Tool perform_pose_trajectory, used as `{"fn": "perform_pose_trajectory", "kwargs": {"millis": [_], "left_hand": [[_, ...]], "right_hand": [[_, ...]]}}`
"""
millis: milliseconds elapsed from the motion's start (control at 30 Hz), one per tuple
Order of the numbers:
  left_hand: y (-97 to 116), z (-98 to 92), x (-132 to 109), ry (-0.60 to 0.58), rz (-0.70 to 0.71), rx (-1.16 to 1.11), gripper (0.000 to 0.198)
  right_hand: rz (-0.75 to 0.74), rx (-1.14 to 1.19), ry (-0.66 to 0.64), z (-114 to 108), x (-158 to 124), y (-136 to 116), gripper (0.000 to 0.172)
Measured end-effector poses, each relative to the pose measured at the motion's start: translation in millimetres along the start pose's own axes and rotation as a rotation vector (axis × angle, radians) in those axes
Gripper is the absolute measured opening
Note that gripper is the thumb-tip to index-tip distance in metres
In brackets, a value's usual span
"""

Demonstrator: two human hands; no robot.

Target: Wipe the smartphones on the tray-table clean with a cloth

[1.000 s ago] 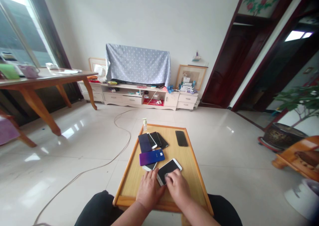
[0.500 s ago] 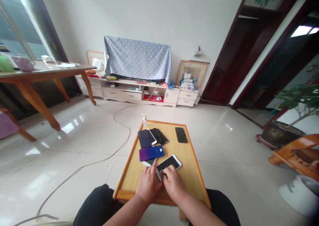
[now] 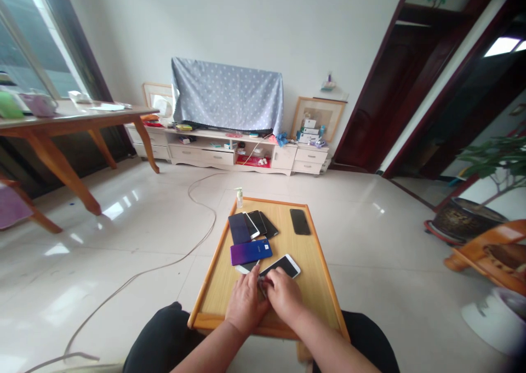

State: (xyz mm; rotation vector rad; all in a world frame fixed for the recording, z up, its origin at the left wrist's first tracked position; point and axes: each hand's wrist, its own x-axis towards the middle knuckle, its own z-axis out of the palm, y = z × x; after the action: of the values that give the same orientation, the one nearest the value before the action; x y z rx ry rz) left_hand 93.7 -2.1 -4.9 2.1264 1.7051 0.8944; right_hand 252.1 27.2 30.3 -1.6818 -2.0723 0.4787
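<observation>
A white-framed phone [image 3: 283, 264] lies screen up near the front of the small wooden table [image 3: 312, 291]. My left hand [image 3: 244, 303] rests at its near left corner, fingers curled against the edge. My right hand [image 3: 282, 296] lies over the phone's near end, fingers bent down on the glass. Whether anything small sits between the fingers stays hidden. Just beyond my left hand lies a purple-blue phone [image 3: 250, 251] over a white one [image 3: 245, 267].
Several dark phones [image 3: 251, 225] fan out at the table's far left, one black phone [image 3: 299, 221] lies far right, a small bottle [image 3: 239, 197] stands at the far corner. A cable [image 3: 164, 263] snakes over the tiled floor. A potted plant [image 3: 468, 219] stands right.
My right hand has slid toward me along the white-framed phone, uncovering more of its screen. The view has shifted slightly; the left hand stays at the phone's corner.
</observation>
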Motion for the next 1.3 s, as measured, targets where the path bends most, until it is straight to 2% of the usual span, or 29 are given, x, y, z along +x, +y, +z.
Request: {"fn": "perform_pose_trajectory", "kwargs": {"millis": [133,200,267,367,433,500,633,700,767,833,900,1067,1133,1233,1300], "left_hand": [[-1,-1.2,0,-0.027,-0.013,0.004,0.083],[-1,-1.6,0,-0.030,-0.020,0.003,0.084],[-1,-1.4,0,-0.022,-0.016,0.002,0.083],[-1,-0.6,1,0.002,0.003,0.007,0.079],[-1,-0.8,1,0.018,0.010,0.013,0.076],[0,-1.7,1,0.022,0.010,0.021,0.077],[1,-3.6,1,-0.007,0.002,0.028,0.083],[1,-3.2,2,-0.010,-0.008,0.028,0.084],[0,-1.9,2,-0.004,-0.012,0.024,0.083],[-2,-0.7,2,0.006,-0.005,0.019,0.081],[-2,-0.5,2,0.013,0.002,0.015,0.082],[-1,-2.3,1,-0.005,-0.028,0.016,0.086],[0,-2.3,1,-0.008,-0.034,0.013,0.086],[-1,-1.3,1,0.007,-0.020,0.012,0.082],[-1,-0.5,1,0.020,0.002,0.018,0.079]], "right_hand": [[0.203,-0.068,0.128,-28,30,29,0.020],[0.235,-0.081,0.152,-33,37,35,0.023],[0.209,-0.079,0.138,-24,33,25,0.019],[0.063,-0.044,0.047,1,16,-2,0.011],[-0.017,-0.029,-0.008,9,13,-11,0.010],[0.006,-0.041,0.002,4,21,-6,0.012],[0.193,-0.087,0.113,-20,49,19,0.023],[0.225,-0.093,0.128,-18,50,19,0.023],[0.176,-0.076,0.105,-5,40,7,0.018],[0.040,-0.025,0.051,9,28,-6,0.014],[-0.016,-0.002,0.024,15,23,-10,0.014],[0.200,-0.077,0.150,-13,45,20,0.021],[0.224,-0.086,0.166,-16,46,23,0.021],[0.138,-0.062,0.115,1,30,7,0.014],[-0.005,-0.018,0.030,12,19,-5,0.011]]}}
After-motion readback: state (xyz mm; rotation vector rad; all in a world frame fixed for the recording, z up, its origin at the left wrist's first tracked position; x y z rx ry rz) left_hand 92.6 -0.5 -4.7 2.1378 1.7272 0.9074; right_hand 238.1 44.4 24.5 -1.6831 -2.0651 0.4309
